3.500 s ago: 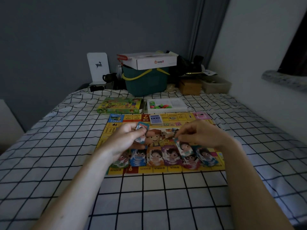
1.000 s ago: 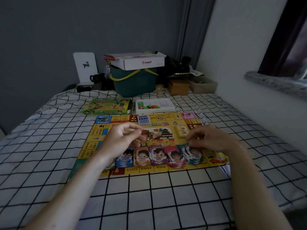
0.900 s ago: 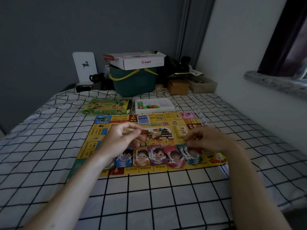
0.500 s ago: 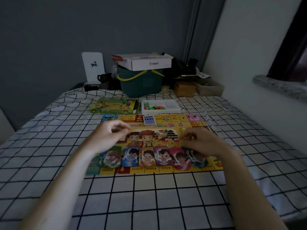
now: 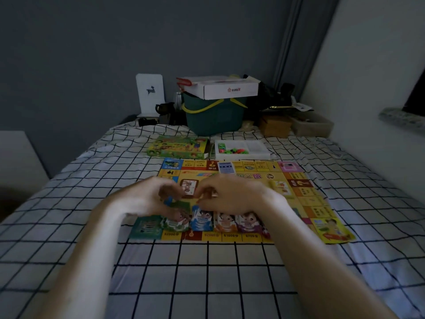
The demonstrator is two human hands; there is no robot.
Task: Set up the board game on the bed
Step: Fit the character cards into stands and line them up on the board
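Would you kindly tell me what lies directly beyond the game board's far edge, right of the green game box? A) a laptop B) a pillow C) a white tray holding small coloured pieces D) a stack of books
C: a white tray holding small coloured pieces sits beside the green game box, past the game board.

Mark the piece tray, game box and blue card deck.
piece tray (image 5: 257,147), head view, bare white compartment.
game box (image 5: 178,147), head view, lid middle.
blue card deck (image 5: 226,168), head view, top card.

The game board (image 5: 299,199) shows "$2000", "$2000", "$1600" and "$700" along its near edge. A "?" marks a red square at its right. The white box's (image 5: 220,87) red logo text is too small to read.
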